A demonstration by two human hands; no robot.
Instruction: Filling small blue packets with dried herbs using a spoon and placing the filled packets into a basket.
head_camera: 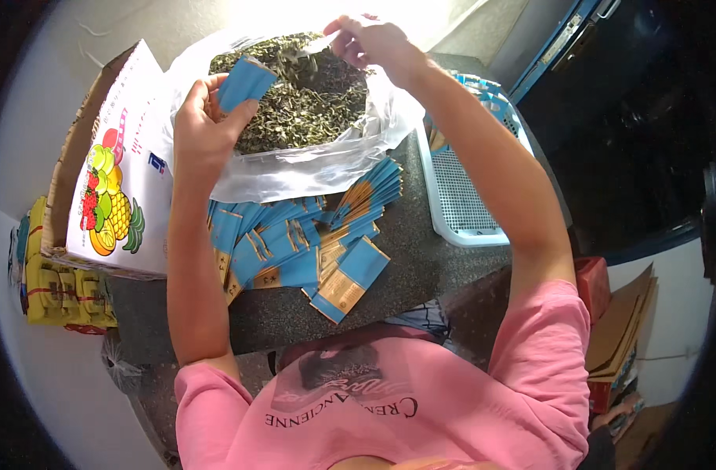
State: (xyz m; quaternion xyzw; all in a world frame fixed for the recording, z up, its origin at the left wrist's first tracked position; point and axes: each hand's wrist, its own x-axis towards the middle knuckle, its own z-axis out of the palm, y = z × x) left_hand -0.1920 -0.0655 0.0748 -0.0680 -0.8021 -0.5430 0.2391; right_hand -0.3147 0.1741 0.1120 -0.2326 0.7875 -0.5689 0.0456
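My left hand (pixel 211 120) holds a blue paper packet (pixel 246 83) upright over the left part of a clear plastic bag (pixel 276 173) full of dried leaves (pixel 311 106). Above the far right of the leaves is my right hand (pixel 372 44), fingers bent around the end of a small pale tool or strip (pixel 320 44), blurred and too bright to tell exactly. Many flat blue and tan packets (pixel 281 252) lie in an overlapping pile in front of the bag, some fanned out at its right. One packet (pixel 351 279) lies nearest to me.
A printed cardboard box (pixel 120 176) stands at the left, with yellow packages (pixel 67 294) beyond its near end. A light blue plastic basket (pixel 437 205) with packets in its far part stands right, partly behind my right arm. Cardboard sheets (pixel 625 329) and another person's hand (pixel 625 411) are at lower right.
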